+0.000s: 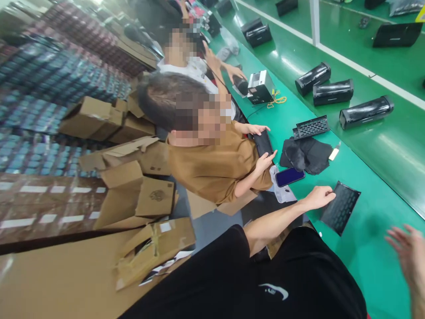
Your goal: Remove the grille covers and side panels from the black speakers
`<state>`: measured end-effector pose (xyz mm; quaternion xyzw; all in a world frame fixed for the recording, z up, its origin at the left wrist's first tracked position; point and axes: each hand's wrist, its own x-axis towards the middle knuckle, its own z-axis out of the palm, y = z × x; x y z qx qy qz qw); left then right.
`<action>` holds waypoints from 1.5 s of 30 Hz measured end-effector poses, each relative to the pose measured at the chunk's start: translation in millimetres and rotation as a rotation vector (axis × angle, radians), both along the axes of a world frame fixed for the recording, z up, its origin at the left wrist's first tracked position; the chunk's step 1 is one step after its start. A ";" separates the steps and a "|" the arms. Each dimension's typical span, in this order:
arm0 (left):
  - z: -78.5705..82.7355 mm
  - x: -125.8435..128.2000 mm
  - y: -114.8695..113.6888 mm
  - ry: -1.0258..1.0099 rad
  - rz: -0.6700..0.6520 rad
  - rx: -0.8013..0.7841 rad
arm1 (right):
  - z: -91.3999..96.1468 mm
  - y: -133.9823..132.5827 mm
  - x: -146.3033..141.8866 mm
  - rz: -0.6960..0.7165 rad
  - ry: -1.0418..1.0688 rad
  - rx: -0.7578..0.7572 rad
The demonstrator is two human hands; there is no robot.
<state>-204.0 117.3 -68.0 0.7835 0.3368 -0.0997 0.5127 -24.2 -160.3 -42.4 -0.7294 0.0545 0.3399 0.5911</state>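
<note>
My left hand (318, 197) rests on the green bench (365, 248) with its fingers closed on the near corner of a flat black perforated grille panel (341, 213). My right hand (407, 253) hovers at the right edge over bare bench, blurred, fingers spread apart and holding nothing. It is apart from the panel. My black shirt (265, 283) fills the bottom of the view.
A co-worker in a brown shirt (215, 164) sits beside me, both hands on a black panel (263, 142). A phone (289, 176), black fabric pieces (307, 154) and a grille (311, 127) lie near. Black speaker bodies (365, 111) lie on the belt. Cardboard boxes (133, 190) are piled on the left.
</note>
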 end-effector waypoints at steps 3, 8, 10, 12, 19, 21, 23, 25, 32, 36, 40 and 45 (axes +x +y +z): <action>9.2 16.0 -19.0 -0.077 0.094 -0.245 | -6.9 22.0 -61.1 0.114 0.161 0.041; 22.4 32.6 -35.2 -0.153 0.154 -0.572 | 3.5 25.7 -99.4 0.080 0.012 -0.071; 29.8 36.1 -36.8 -0.175 0.123 -0.660 | 5.3 17.8 -97.3 0.054 -0.043 -0.085; 39.1 38.0 -37.2 -0.169 0.044 -0.682 | 4.3 10.2 -94.2 0.037 -0.080 -0.081; 62.4 38.9 -46.1 -0.103 -0.222 -0.179 | 7.2 6.8 -93.6 0.010 -0.143 -0.153; 62.6 39.1 -49.6 -0.072 -0.239 -0.076 | 11.0 10.4 -93.3 0.022 -0.141 -0.170; 61.4 38.7 -51.5 -0.044 -0.238 -0.053 | 13.8 13.9 -92.3 0.044 -0.146 -0.185; 60.1 37.5 -52.0 -0.030 -0.231 -0.052 | 15.0 16.4 -91.0 0.062 -0.146 -0.190; 60.0 34.0 -56.2 -0.011 -0.192 -0.045 | 11.3 13.6 -87.6 0.080 -0.157 -0.190; 58.9 37.4 -63.5 -0.003 -0.182 0.057 | 4.3 8.1 -87.4 0.087 -0.145 -0.180; 57.1 39.7 -70.2 0.011 -0.199 0.126 | 5.0 8.9 -88.3 0.102 -0.134 -0.155; 62.6 39.6 -71.2 0.011 -0.173 0.070 | 13.2 17.5 -88.6 0.094 -0.121 -0.125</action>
